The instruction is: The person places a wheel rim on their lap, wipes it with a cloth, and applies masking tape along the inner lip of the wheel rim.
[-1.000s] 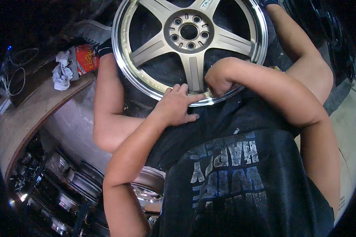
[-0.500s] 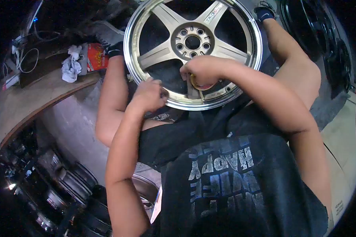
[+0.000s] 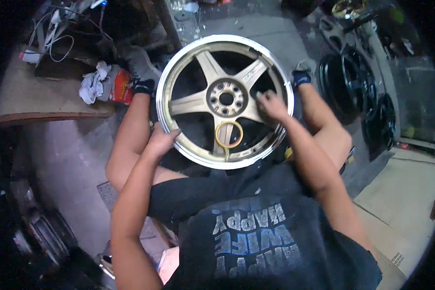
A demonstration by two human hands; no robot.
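Observation:
A gold five-spoke alloy wheel (image 3: 188, 104) with a polished lip lies between my legs, face up. My left hand (image 3: 160, 141) is closed on the lower-left lip, thumb on top and the other fingers hidden beneath. Over the right-hand spoke hovers my right hand (image 3: 273, 107), its fingers curled together; whether something small is between the fingertips I cannot make out. A thin yellow roll of tape (image 3: 241, 135) rests on the bottom spoke, touched by neither hand. Masking tape-like pale material shows along the inner barrel near the lower lip.
On the left is a wooden board (image 3: 53, 113) with a crumpled white cloth (image 3: 95, 83), a red packet (image 3: 122, 86) and white cables (image 3: 58, 41). Black wheels (image 3: 340, 87) stand on the right. More dark wheels (image 3: 48, 227) lie at lower left. Flat cardboard (image 3: 396, 193) covers the right floor.
My right hand has let go of the tape roll and moved up and right; the roll now lies on the spoke. My left hand has closed on the lip. The view has shifted.

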